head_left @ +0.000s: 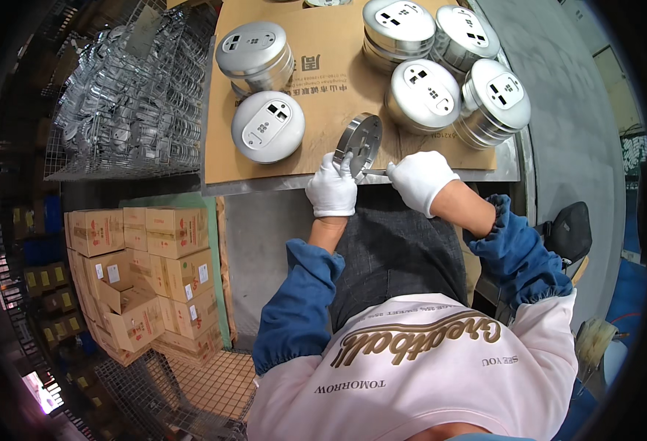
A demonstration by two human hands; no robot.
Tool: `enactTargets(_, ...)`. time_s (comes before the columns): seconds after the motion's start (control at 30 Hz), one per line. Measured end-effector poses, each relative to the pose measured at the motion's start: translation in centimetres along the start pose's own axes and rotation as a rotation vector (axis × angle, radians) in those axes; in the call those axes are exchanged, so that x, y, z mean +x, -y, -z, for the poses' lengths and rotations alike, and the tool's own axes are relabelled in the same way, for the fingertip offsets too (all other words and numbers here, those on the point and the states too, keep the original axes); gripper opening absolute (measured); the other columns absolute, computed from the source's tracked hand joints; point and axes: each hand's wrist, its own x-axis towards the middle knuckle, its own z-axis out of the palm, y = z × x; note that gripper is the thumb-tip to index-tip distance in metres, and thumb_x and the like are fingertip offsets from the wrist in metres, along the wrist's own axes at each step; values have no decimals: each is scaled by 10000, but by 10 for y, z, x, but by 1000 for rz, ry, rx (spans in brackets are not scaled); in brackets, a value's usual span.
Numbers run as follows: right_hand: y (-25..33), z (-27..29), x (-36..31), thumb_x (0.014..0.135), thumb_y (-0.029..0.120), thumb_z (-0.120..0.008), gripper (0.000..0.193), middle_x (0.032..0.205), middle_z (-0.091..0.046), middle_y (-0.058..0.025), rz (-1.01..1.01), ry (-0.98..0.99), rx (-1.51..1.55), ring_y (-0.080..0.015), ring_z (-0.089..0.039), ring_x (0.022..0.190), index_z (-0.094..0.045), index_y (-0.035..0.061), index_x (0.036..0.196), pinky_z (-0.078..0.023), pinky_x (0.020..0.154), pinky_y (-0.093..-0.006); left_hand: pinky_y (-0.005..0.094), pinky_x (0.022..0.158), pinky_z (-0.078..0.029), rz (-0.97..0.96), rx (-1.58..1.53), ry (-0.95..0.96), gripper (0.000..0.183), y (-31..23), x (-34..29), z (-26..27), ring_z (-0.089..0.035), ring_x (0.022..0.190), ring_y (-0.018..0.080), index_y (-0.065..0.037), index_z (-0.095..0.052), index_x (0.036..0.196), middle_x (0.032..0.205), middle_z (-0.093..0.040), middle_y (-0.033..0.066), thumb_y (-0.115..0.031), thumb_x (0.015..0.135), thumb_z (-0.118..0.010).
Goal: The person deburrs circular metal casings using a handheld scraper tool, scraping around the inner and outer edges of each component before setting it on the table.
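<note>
In white gloves, both my hands are at the front edge of the cardboard-covered table. My left hand (333, 187) is closed on a round metal disc (362, 140), which it holds tilted up on edge. My right hand (420, 181) is closed round a thin metal tool (375, 173) whose tip meets the disc's lower rim. The tool's kind cannot be made out. Behind my left hand sits a silver dome-shaped metal housing (268, 126) with an oval slotted plate on top. Beyond my right hand stands another such housing (422, 95).
More housings stand at the far left (251, 55) and in a group at the right (496, 95). A wire cage of metal parts (128, 110) stands left of the table. Stacked cartons (147, 272) rise at the lower left. A dark bag-like object (569, 231) lies at the right.
</note>
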Motion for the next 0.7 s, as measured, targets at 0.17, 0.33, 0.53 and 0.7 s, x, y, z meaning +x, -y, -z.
enactTargets(0.17,5,4,-1,754,72,-524,200,748,-659,-151,44,53,-18,-306,-657,714,-642,5,901,-515,602,-385,437,536,-450,56,-143,-50,252,6,5,-4,-600,594,343,-91,-558,845,618,-603,119,-342,865,-567)
enactTargets(0.33,-1,-32,-8,742,73,-525,239,653,-616,-151,76,-144,53,-327,-627,629,-553,-18,961,-498,541,-403,386,598,-472,159,-188,-22,231,5,9,-3,-629,686,334,-35,-593,879,735,-644,164,-263,851,-619)
enactTargets(0.53,-14,-42,-12,803,164,-547,219,638,-601,-143,11,-141,179,-326,-611,603,-570,43,984,-485,542,-415,405,574,-463,81,-90,-46,235,3,7,-7,-620,659,342,-45,-568,849,690,-628,158,-276,852,-611)
enactTargets(0.7,-12,0,-12,787,182,-546,150,710,-638,-150,7,32,177,-326,-636,698,-627,69,841,-503,596,-418,437,554,-455,29,0,-34,273,2,3,-3,-610,643,363,-69,-552,832,665,-618,149,-340,861,-581)
